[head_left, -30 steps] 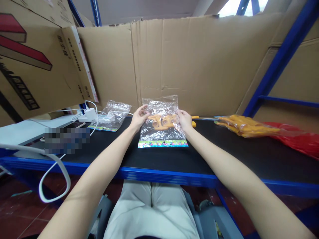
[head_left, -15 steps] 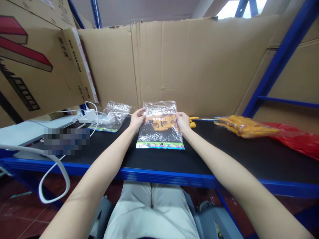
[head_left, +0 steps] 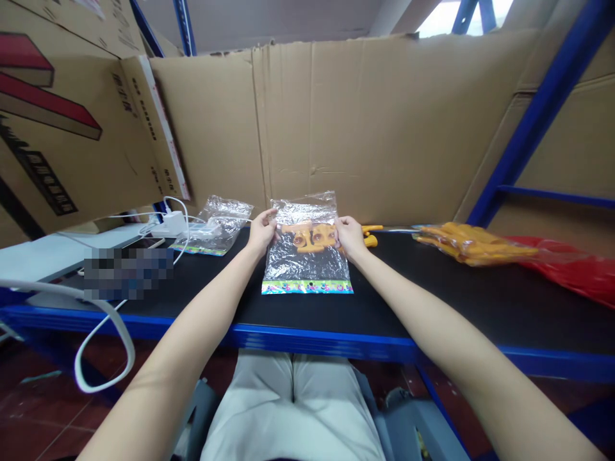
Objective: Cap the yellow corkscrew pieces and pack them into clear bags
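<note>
A clear plastic bag (head_left: 307, 262) with a colourful printed strip along its near edge lies on the black table top (head_left: 432, 301). Inside it sits an orange plastic toy (head_left: 310, 235). My left hand (head_left: 262, 230) pinches the bag's left side near the toy. My right hand (head_left: 348, 235) pinches its right side. Both hands are closed on the bag, fingers wrapped over the film. The far end of the bag stands up against the cardboard wall.
A second clear bag (head_left: 216, 224) lies at the left beside a white charger and cables (head_left: 170, 223). More orange toys (head_left: 468, 242) lie on red plastic at the right. A cardboard wall (head_left: 365, 128) backs the table; a blue shelf post (head_left: 542, 109) rises at right.
The bag has slid a little toward me and the orange toy inside has moved up toward its far end; both hands kept their grip on its sides.
</note>
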The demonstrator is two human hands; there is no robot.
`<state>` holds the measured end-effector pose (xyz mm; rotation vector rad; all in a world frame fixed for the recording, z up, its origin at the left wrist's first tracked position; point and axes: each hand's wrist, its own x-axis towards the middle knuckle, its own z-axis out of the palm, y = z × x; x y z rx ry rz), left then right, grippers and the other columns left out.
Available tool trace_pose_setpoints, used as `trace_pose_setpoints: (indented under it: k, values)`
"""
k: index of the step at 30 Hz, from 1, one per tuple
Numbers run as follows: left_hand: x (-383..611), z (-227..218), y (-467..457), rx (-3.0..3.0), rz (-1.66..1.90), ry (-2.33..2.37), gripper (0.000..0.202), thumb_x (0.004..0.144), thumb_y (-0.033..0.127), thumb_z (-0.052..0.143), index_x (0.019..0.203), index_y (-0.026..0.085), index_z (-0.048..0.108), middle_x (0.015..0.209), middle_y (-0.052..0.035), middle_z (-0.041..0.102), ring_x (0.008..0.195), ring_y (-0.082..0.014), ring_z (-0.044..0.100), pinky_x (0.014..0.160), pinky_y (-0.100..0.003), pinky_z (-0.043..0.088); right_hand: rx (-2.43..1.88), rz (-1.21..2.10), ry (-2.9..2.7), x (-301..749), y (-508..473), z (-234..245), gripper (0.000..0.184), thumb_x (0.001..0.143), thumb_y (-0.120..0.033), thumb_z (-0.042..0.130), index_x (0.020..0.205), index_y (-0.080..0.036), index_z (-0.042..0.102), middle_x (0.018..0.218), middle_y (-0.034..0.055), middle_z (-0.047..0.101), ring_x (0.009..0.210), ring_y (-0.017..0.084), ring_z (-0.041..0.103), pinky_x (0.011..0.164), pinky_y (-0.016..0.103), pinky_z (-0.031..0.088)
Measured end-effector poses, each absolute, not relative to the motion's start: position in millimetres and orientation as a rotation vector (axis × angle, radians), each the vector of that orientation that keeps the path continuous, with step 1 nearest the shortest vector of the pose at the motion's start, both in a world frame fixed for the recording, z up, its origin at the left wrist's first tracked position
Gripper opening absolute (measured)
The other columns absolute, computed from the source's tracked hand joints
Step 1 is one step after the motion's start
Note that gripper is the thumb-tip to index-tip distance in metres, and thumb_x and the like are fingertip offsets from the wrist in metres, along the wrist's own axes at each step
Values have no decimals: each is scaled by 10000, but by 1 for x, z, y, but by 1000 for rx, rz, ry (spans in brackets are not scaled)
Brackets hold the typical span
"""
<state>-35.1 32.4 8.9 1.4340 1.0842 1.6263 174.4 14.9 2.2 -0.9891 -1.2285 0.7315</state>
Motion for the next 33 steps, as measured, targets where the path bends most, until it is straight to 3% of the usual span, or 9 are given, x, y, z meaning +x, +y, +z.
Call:
trace_pose_setpoints:
  k: [5,9,13,18,25,29,33]
  values:
    - [-37,8,34,1413,1648,1106,370,809,49,407,1158,134,495,623,26,517,325,-30,452,319,-149,311,-1013,706,-1233,177,17,3,190,831,-305,480,684,-208,409,382,-96,399,277,72,350,315,188,271]
    - [-39,9,31,1434,1584,1106,376,831,156,470,1207,155,468,694,-5,561,349,-31,454,354,-168,362,-1022,678,-1198,183,18,3,186,835,-276,464,673,-204,409,389,-99,386,281,67,345,322,186,277]
    - [-36,10,25,1491,1513,1117,464,785,214,571,1237,206,469,933,-71,602,446,-27,510,392,-154,387,-1025,671,-1215,186,19,2,192,830,-293,470,670,-203,412,395,-98,394,290,67,359,334,183,284]
    - [-33,10,21,1583,1519,1155,474,741,161,600,1206,183,514,1234,-113,498,511,-14,505,386,-135,394,-1001,687,-1261,184,21,-2,194,826,-303,468,668,-209,406,388,-97,407,279,76,354,334,191,275]
    - [-32,4,26,1632,1511,1210,522,741,169,596,1246,163,465,1266,-137,469,558,-45,534,414,-167,434,-1015,675,-1263,184,21,-2,183,809,-292,477,654,-206,429,387,-87,415,321,81,366,381,204,302]
    - [-31,2,28,1680,1476,1275,580,744,212,601,1286,156,402,1284,-150,442,683,-112,593,555,-251,508,-1036,648,-1242,182,19,0,179,776,-268,509,620,-194,461,395,-75,433,374,85,401,430,208,326]
    - [-33,-1,33,1898,1542,1356,639,724,348,619,1283,141,388,1292,-160,420,1050,-237,521,882,-385,436,-1028,657,-1201,183,19,5,171,758,-267,520,613,-184,482,424,-66,483,405,86,447,470,211,362]
